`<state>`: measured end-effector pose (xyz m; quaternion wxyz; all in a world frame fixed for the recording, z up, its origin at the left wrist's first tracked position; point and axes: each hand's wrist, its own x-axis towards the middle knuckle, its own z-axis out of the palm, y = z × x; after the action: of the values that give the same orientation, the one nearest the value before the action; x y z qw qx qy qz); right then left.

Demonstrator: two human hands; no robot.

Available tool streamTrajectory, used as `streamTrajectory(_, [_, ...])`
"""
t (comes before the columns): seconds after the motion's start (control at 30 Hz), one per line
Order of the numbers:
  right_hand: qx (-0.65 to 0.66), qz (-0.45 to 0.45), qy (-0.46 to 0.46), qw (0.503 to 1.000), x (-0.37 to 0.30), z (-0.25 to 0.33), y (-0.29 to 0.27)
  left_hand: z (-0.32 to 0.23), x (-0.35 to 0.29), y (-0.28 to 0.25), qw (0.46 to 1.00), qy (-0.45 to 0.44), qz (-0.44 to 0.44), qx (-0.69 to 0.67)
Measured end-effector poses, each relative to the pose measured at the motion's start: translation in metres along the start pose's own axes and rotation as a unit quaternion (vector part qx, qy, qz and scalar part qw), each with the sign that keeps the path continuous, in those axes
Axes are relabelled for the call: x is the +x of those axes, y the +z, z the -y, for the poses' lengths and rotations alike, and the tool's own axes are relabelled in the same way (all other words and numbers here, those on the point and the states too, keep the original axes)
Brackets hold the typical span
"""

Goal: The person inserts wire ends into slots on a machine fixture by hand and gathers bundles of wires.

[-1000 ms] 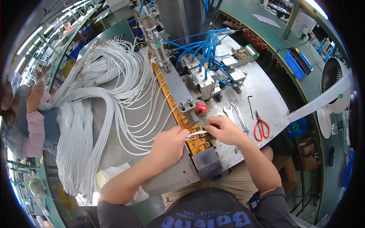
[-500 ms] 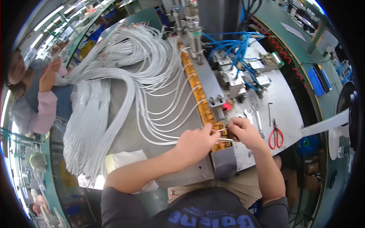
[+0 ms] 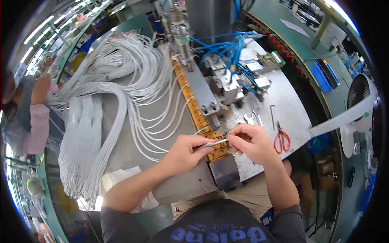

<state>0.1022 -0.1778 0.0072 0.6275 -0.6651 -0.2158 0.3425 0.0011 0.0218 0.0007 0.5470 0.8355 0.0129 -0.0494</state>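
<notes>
A white cable (image 3: pixel 218 142) stretches between my two hands, above the near end of a yellow slotted fixture strip (image 3: pixel 197 116). My left hand (image 3: pixel 187 152) pinches it between thumb and fingers. At the other end of the short span, my right hand (image 3: pixel 252 142) has its fingertips closed on the cable's tip, which they hide. Several more white cables (image 3: pixel 162 120) curve from a large bundle (image 3: pixel 117 95) at the left to slots along the strip. A metal bar (image 3: pixel 202 91) with cylinders runs beside the strip's far part.
Red-handled scissors (image 3: pixel 281 139), a hex key (image 3: pixel 272 115) and wrenches (image 3: pixel 249 118) lie on the metal plate to the right. Blue air tubes (image 3: pixel 235 52) crowd the machine behind. At the left, a person in a pink sleeve (image 3: pixel 38 125) sits by the cables. A white fan (image 3: pixel 360 97) stands at far right.
Both hands have lifted a cable from the near end of the strip and now hold it above. The left hand has shifted left. The whole view has swung slightly.
</notes>
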Motion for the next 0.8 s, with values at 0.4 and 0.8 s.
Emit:
streamTrajectory(0.4, [-0.038, 0.058, 0.025, 0.997, -0.009, 0.002, 0.004, -0.020, -0.002, 0.008, 0.998, 0.030, 0.026, -0.044])
streamTrajectory(0.8, [-0.062, 0.028, -0.010, 0.998, -0.007, -0.007, 0.009, -0.014, 0.001, 0.012, 0.997, 0.068, 0.007, 0.036])
